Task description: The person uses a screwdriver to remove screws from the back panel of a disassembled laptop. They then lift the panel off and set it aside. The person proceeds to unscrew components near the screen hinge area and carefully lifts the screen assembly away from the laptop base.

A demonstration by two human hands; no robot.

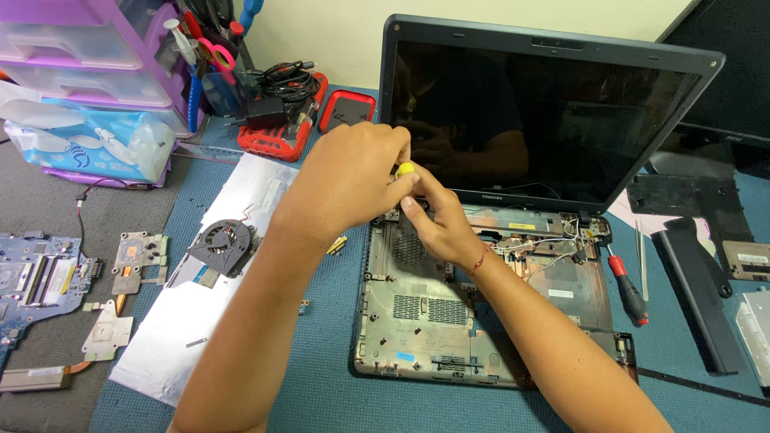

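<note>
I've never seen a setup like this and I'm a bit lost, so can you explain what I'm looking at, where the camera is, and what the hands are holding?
This is one picture from a camera worn on a person's head, looking down at their own two bare hands. There is no machine at work. On the blue mat lies an opened laptop with its keyboard and top cover off, screen upright. The left hand grips a small yellow-handled tool near the hinge, and the right hand steadies it from below. To the left lie a cooling fan and a circuit board. A red-handled screwdriver lies to the right.
</note>
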